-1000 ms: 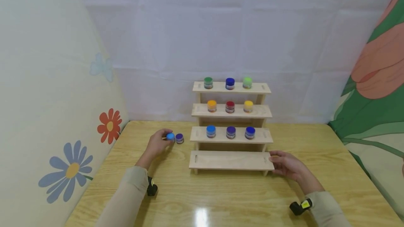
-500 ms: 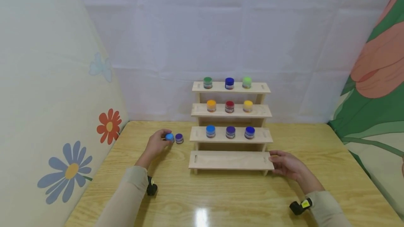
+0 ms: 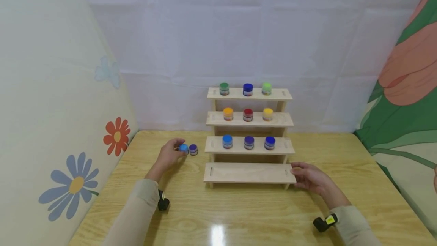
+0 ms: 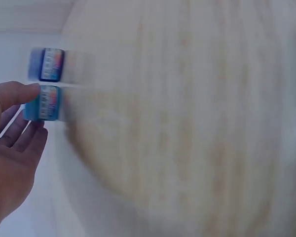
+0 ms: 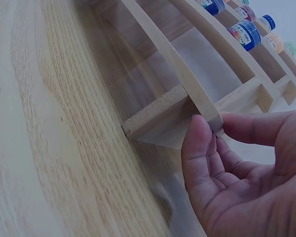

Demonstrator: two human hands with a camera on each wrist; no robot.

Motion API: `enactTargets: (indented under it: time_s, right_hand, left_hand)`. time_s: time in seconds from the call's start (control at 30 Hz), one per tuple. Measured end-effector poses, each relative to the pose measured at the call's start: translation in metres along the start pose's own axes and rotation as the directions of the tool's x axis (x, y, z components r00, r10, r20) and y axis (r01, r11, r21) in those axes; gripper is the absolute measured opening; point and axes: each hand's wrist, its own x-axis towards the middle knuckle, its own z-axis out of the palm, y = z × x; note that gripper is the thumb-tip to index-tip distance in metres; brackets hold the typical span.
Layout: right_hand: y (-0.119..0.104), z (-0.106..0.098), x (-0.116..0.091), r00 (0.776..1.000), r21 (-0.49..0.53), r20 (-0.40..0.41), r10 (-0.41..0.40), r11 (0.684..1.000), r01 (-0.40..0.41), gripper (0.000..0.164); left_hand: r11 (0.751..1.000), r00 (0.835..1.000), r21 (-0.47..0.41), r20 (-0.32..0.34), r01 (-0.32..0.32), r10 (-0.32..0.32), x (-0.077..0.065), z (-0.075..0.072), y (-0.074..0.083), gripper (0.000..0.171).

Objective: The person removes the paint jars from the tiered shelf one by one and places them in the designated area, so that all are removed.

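My left hand (image 3: 168, 155) pinches a light blue-lidded paint jar (image 3: 183, 148) on the table, left of the stepped wooden rack. In the left wrist view, thumb and fingers sit on either side of that jar (image 4: 49, 102). Close beside it stands a purple-lidded jar (image 3: 193, 149), untouched. At the rack's right end, my right hand (image 3: 313, 180) grips the edge of the lowest shelf (image 3: 249, 173). The right wrist view shows thumb and forefinger pinching the corner of this shelf board (image 5: 180, 69).
Three upper shelves carry jars in rows: green, dark blue and light green on the top shelf (image 3: 283, 94); orange, red and yellow on the second (image 3: 285, 119); light blue, purple and blue on the third (image 3: 286, 146). A white cloth (image 3: 191, 48) hangs behind the wooden table (image 3: 252, 215).
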Motion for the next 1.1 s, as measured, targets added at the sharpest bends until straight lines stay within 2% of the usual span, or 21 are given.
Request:
enactTargets:
  time_s: [0.1,0.27,0.43,0.53,0.73,0.83,1.0,1.1]
  right_hand:
    - [0.0,0.001,0.0,1.0,-0.001,-0.006,0.002,1.0,-0.002,0.043]
    - [0.001,0.0,0.001,1.0,0.0,-0.003,0.0,1.0,0.0,0.04]
    - [0.002,0.0,0.0,1.0,0.008,0.004,-0.007,1.0,0.007,0.037]
    - [0.002,0.001,0.0,1.0,0.009,0.01,-0.014,1.0,0.014,0.04]
    - [0.0,0.003,-0.001,1.0,-0.005,-0.012,-0.002,1.0,0.002,0.05]
    - [0.0,0.003,-0.001,1.0,-0.009,-0.015,-0.002,1.0,0.002,0.052]
    - [0.0,0.002,0.0,1.0,-0.002,-0.014,-0.004,1.0,0.004,0.047]
    - [0.001,0.002,0.0,1.0,0.003,-0.009,-0.003,1.0,0.003,0.043]
  left_hand:
    - [1.0,0.999,0.002,-0.029,-0.031,0.031,-0.001,-0.005,0.01,0.047]
    - [0.992,0.988,0.002,-0.089,-0.126,0.126,-0.003,-0.007,0.03,0.042]
    - [0.983,0.982,-0.043,-0.07,-0.18,0.176,-0.01,-0.003,0.052,0.042]
    - [0.975,0.976,-0.071,-0.064,-0.212,0.208,-0.016,0.002,0.065,0.041]
    - [0.943,0.95,-0.117,-0.056,-0.312,0.308,-0.027,0.012,0.086,0.039]
    - [0.927,0.934,-0.111,-0.052,-0.358,0.354,-0.03,0.016,0.095,0.039]
    - [0.898,0.901,-0.073,-0.042,-0.433,0.431,-0.033,0.026,0.107,0.039]
    - [0.885,0.889,-0.083,-0.03,-0.457,0.456,-0.034,0.031,0.111,0.04]
